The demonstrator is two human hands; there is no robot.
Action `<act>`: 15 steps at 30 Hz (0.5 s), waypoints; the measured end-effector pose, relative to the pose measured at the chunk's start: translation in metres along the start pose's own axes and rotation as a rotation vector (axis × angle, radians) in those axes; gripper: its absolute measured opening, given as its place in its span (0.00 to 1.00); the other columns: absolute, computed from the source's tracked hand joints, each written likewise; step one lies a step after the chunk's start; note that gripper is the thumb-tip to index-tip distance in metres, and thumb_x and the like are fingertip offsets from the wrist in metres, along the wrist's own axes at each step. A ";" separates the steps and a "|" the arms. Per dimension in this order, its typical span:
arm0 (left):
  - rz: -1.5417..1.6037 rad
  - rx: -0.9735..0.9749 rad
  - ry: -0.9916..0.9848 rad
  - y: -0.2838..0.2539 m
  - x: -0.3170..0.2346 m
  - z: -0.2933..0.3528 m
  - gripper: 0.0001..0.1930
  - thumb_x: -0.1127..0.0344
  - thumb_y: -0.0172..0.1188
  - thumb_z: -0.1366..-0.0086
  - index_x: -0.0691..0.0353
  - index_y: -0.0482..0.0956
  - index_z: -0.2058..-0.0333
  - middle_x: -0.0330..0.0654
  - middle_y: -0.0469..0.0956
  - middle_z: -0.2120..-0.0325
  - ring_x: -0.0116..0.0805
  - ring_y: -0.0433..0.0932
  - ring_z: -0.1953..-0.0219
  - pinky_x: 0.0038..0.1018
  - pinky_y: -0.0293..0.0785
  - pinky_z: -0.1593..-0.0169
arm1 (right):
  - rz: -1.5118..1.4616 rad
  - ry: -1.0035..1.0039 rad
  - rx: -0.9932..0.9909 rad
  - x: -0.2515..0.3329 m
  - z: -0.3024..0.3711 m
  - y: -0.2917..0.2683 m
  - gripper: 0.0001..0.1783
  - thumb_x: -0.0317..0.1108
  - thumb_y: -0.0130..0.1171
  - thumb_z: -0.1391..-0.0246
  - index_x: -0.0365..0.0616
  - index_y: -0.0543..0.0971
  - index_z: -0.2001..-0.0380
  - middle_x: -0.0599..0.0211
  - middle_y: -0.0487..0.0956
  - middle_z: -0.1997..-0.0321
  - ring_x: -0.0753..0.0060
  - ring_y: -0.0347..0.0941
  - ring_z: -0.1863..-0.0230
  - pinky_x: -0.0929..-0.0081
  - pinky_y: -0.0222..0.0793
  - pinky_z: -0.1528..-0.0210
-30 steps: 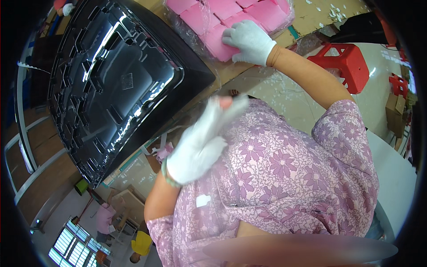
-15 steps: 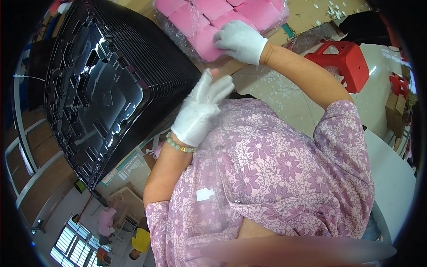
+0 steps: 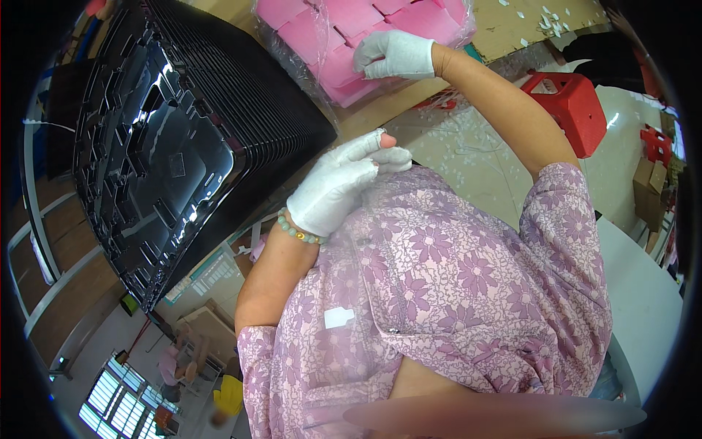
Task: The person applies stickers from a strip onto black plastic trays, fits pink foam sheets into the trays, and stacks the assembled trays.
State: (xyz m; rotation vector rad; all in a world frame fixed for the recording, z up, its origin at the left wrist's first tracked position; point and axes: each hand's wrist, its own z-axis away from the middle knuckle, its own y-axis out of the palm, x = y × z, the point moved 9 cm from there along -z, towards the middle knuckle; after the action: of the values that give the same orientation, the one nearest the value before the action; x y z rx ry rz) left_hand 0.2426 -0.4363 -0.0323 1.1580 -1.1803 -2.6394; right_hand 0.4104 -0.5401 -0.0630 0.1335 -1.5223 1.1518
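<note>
My right hand (image 3: 396,55), in a white glove, reaches over a block of stacked pink foam pieces (image 3: 351,69) in clear plastic wrap. Its thumb and fingers curve together at the edge of a foam piece. My left hand (image 3: 342,181) is held in front of my body, in a white glove with one fingertip bare. Its fingers are stretched out and nothing is in them. To its left stands a tall stack of glossy black moulded plastic trays (image 3: 175,161), apart from the hand.
The foam rests on a brown board (image 3: 512,29) with white scraps scattered on it. A red plastic stool (image 3: 578,110) stands on the tiled floor to the right. A pale round-edged table (image 3: 643,293) is at the right. Other people are in the background, lower left.
My left hand has moved down and right, away from the foam, its fingers now pointing right. My right hand has shifted slightly up, staying at the foam pieces.
</note>
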 end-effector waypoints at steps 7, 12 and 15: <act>0.128 0.099 0.086 0.005 -0.008 -0.018 0.26 0.55 0.58 0.34 0.62 0.67 0.41 0.57 0.71 0.43 0.53 0.68 0.38 0.46 0.60 0.33 | -0.047 0.077 0.011 -0.005 -0.005 -0.012 0.13 0.36 0.60 0.46 0.41 0.82 0.59 0.62 0.83 0.61 0.68 0.78 0.59 0.73 0.72 0.51; 0.264 0.029 0.124 0.009 -0.024 -0.044 0.45 0.33 0.47 0.35 0.62 0.47 0.32 0.57 0.46 0.31 0.53 0.47 0.29 0.52 0.51 0.30 | -0.250 -0.087 -0.334 0.038 0.033 -0.057 0.10 0.30 0.58 0.47 0.38 0.79 0.62 0.65 0.81 0.63 0.72 0.77 0.60 0.75 0.71 0.50; 0.542 -0.038 0.174 -0.004 -0.029 -0.074 0.46 0.31 0.48 0.37 0.60 0.49 0.32 0.56 0.52 0.32 0.54 0.51 0.30 0.52 0.53 0.31 | -0.274 -0.038 -0.251 0.083 0.083 -0.048 0.08 0.24 0.55 0.50 0.40 0.79 0.66 0.65 0.77 0.64 0.72 0.75 0.60 0.71 0.72 0.54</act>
State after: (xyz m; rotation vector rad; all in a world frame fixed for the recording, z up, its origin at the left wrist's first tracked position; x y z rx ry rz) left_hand 0.3120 -0.4719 -0.0495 0.8793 -1.1959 -2.1048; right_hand 0.3564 -0.5823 0.0443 0.1877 -1.6122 0.7397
